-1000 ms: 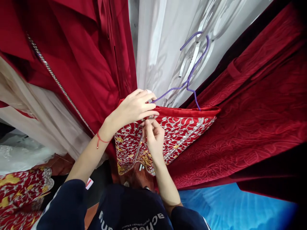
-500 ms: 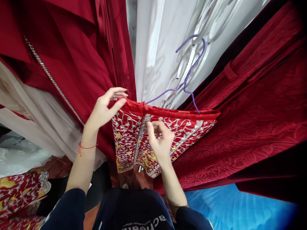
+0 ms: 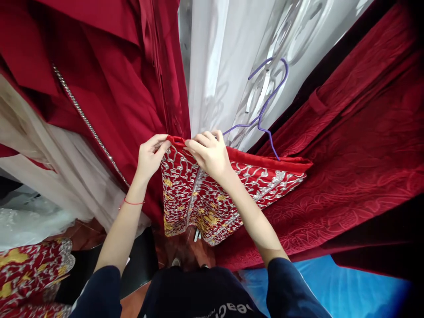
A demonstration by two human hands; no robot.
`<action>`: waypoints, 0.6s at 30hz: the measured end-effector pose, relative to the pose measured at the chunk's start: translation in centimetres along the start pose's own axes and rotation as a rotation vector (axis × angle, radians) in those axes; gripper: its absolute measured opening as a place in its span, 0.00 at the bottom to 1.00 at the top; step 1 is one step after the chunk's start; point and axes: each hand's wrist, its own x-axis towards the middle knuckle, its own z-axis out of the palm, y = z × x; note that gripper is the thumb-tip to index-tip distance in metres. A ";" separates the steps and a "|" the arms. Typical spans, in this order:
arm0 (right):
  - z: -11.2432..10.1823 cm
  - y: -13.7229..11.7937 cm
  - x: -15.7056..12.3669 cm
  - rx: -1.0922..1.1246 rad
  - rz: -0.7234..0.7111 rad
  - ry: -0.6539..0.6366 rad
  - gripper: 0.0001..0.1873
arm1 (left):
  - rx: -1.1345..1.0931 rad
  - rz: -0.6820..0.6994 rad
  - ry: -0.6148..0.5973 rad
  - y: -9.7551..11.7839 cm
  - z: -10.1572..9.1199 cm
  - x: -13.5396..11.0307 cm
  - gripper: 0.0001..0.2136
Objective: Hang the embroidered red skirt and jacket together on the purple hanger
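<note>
A red skirt (image 3: 212, 201) with silver and gold embroidery hangs in front of me, its plain red waistband along the top. My left hand (image 3: 151, 155) pinches the left end of that waistband between thumb and fingers. Close beside it, my right hand (image 3: 209, 152) is closed over the waistband a little farther right, knuckles up. A purple wire hanger (image 3: 265, 115) rises out of the skirt's right half, its hook bent to the left. The hanger's left arm runs behind my right hand and is partly hidden.
Dark red draped cloth (image 3: 109, 57) hangs on the left and patterned dark red cloth (image 3: 351, 176) on the right. White scrollwork (image 3: 281, 48) stands behind the hanger. Another embroidered red garment (image 3: 33, 274) lies low left, near a black surface (image 3: 142, 260). Blue fabric (image 3: 324, 287) spreads low right.
My right hand has moved up and left from the skirt's front to grip the waistband. My left hand has closed from a loose, open pose onto the waistband's left end.
</note>
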 end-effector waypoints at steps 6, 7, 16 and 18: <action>0.0 1.2 0.8 0.104 0.127 0.078 0.16 | -0.108 -0.045 -0.157 1.7 0.8 2.8 0.16; -0.2 1.3 0.9 0.123 0.131 0.091 0.16 | -0.141 -0.077 -0.190 1.8 0.9 2.9 0.16; -1.2 -4.0 -6.5 0.260 0.652 0.533 0.10 | -0.089 -0.070 -0.066 -0.2 1.5 1.0 0.15; 0.2 -5.3 -7.6 0.278 0.795 0.381 0.11 | -0.026 -0.034 -0.004 -0.6 2.2 0.4 0.14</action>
